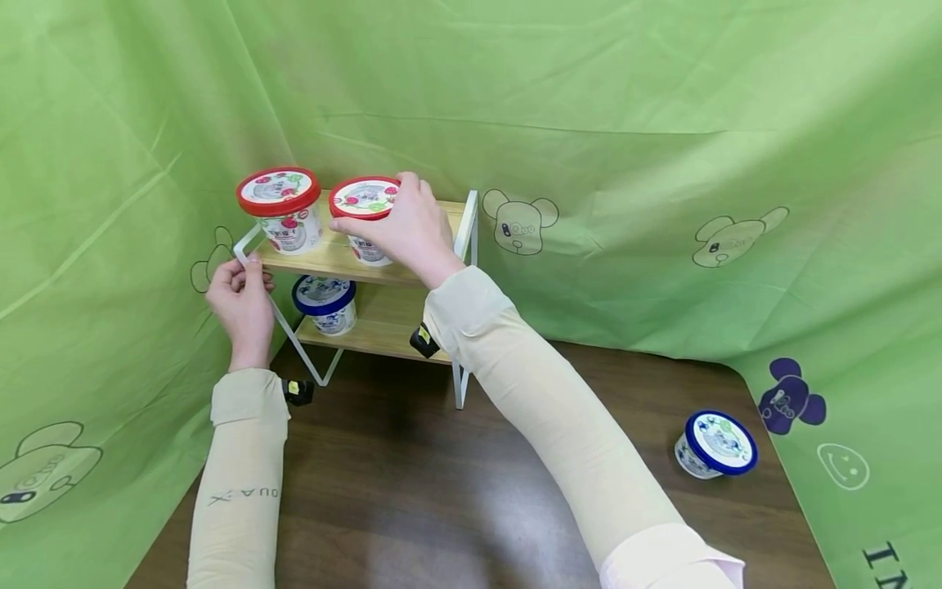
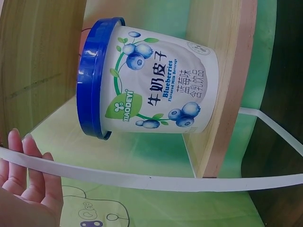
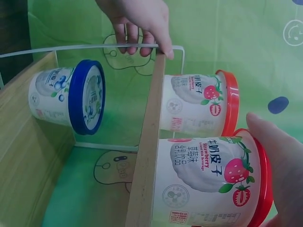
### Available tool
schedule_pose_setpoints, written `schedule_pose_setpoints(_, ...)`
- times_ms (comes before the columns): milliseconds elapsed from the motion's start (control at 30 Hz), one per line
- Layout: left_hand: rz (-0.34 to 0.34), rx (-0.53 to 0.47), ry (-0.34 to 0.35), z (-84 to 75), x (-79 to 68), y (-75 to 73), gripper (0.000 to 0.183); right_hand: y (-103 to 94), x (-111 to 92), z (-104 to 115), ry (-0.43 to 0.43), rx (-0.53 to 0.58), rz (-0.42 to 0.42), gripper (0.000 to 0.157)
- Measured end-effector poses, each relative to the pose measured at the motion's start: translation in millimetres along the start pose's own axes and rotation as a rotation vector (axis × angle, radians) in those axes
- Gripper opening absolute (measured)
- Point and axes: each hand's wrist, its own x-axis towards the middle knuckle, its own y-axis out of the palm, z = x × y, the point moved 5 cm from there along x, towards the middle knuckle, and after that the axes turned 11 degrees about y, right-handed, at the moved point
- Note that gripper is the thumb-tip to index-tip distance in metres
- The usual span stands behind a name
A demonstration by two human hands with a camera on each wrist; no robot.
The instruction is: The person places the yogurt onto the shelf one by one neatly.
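Observation:
My right hand [image 1: 415, 225] grips a strawberry milk tub [image 1: 368, 241] with a red lid, thumb and fingers on opposite sides of the lid. The tub's base is at the upper board of a two-tier shelf [image 1: 324, 260]. Left of it on that board stands another red-lidded strawberry tub [image 1: 290, 233], just apart. With my left hand [image 1: 246, 307] I hold the shelf's white metal frame at the upper left corner, thumb near the board edge and fingers behind the bar. On the lower board sits a blue-lidded blueberry tub [image 2: 161, 85].
Another blue-lidded tub [image 1: 710, 450] stands on the dark wooden table [image 1: 412, 491] at the right. Green cloth [image 1: 625, 123] with printed bear heads encloses the table at the back and sides. The shelf's right frame [image 1: 471, 229] rises beside my right hand.

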Motion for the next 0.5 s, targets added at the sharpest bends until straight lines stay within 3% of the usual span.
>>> schedule_pose_setpoints(500, 0.005, -0.003, 0.006, 2.5, 3.5, -0.7, 0.016, -7.1, -6.1, 2.2, -0.026, 0.031, -0.048, 0.122)
